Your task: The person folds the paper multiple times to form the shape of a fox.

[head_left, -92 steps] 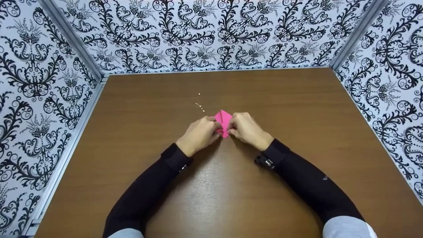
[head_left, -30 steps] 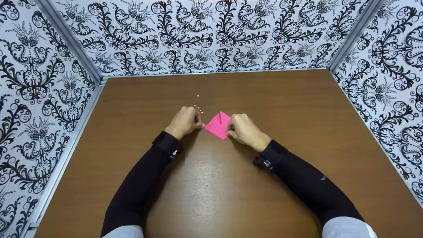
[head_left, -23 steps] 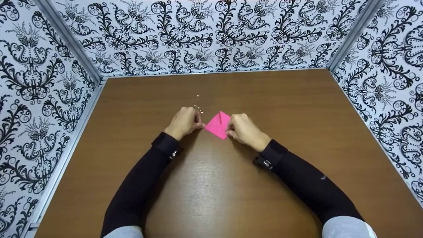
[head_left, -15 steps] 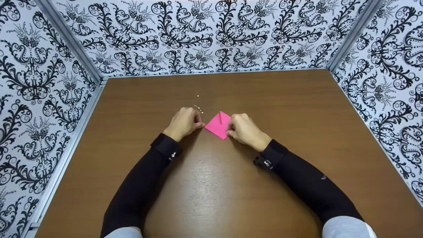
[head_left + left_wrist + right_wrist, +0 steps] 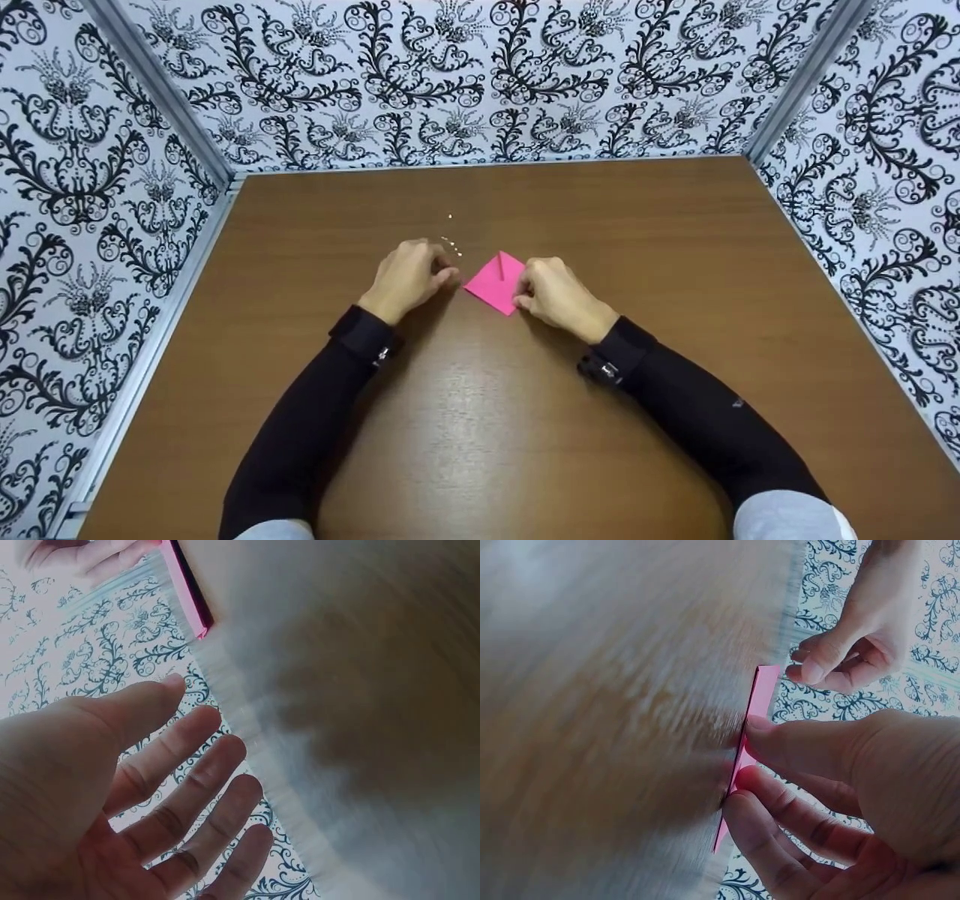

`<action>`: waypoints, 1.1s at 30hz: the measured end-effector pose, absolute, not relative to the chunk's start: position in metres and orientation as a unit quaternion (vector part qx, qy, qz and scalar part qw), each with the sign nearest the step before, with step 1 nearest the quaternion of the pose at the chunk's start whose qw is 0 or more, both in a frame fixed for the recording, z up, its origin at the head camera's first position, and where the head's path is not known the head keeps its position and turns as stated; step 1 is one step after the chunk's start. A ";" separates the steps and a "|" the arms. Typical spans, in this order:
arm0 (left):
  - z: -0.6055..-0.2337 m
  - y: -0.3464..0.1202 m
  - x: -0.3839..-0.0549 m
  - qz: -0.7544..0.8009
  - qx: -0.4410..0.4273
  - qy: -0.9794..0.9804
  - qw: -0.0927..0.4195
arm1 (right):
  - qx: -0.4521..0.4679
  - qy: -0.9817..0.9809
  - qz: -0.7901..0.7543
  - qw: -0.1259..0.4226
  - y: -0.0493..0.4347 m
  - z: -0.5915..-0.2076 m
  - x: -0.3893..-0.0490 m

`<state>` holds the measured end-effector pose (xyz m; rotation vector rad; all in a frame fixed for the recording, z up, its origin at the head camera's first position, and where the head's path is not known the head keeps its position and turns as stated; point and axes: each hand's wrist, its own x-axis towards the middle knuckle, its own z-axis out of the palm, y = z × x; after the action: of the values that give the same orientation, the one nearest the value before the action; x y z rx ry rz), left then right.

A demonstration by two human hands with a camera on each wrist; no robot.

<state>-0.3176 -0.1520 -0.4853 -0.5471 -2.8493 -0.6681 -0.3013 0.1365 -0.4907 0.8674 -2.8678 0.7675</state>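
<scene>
A pink square of folded paper [image 5: 491, 288] lies on the table with a corner toward the person, a short crease or slit running down from its far corner. My right hand [image 5: 559, 296] pinches its right side; in the right wrist view the thumb and fingers of that hand [image 5: 885, 772] are at the edge of the paper [image 5: 763, 694]. Just off the left corner is my left hand [image 5: 405, 276]. From the left wrist view, this hand [image 5: 82, 757] has its fingers spread loosely, with a gap between them and the paper [image 5: 187, 596].
Several tiny pale flecks [image 5: 459, 253] dot the brown table [image 5: 465, 420] beyond the left hand. Patterned black-and-white panels [image 5: 480, 82] enclose the table at the back and both sides, joined by grey metal posts [image 5: 161, 90].
My left hand was over the paper, then pinched its left corner; now it has let go and moved slightly left. More of the pink surface shows. My right hand has barely moved.
</scene>
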 end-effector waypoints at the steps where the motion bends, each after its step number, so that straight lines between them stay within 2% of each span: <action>1: -0.485 -0.153 -0.317 -0.222 -0.183 -0.954 0.084 | 0.280 -0.927 0.248 0.025 0.137 -0.491 -0.301; 33: -0.479 -0.179 -0.305 -0.215 -0.167 -0.956 0.111 | 0.292 -0.913 0.274 0.075 0.149 -0.480 -0.303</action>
<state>-0.3054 -0.1793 -0.4795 -0.4907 -2.8064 -0.6324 -0.3028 0.1495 -0.4798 0.8763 -2.7387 0.8228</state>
